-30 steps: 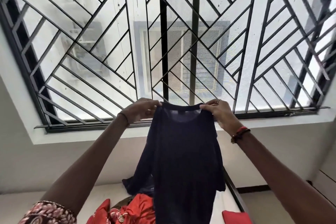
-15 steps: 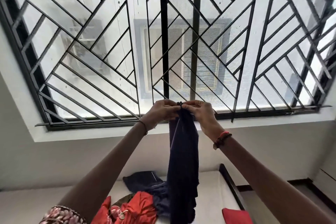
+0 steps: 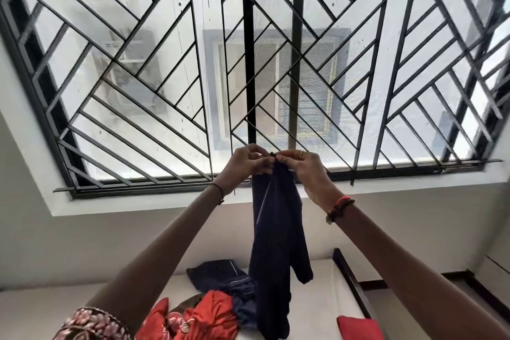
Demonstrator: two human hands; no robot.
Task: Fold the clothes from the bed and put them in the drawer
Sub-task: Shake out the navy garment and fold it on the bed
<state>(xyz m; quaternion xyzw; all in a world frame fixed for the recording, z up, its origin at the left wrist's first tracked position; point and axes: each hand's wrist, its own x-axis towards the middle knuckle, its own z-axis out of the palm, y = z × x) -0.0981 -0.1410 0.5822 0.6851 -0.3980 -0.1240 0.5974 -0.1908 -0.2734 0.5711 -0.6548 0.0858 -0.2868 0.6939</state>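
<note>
The left hand (image 3: pixel 242 162) and right hand (image 3: pixel 305 171), touching high before the window (image 3: pixel 138 77), each pinch the top of the dark shirt (image 3: pixel 276 243), which hangs doubled below them over the bed (image 3: pixel 317 298), hiding part of the pile (image 3: pixel 209 315), itself cut off at the near edge.

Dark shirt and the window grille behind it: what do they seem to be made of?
Dark shirt: soft thin cloth, probably a knit, matte navy; it hangs limp in folds from where the left hand and right hand pinch it. Window grille: likely metal, painted black; thin, straight, rigid bars joined at angles.
</note>
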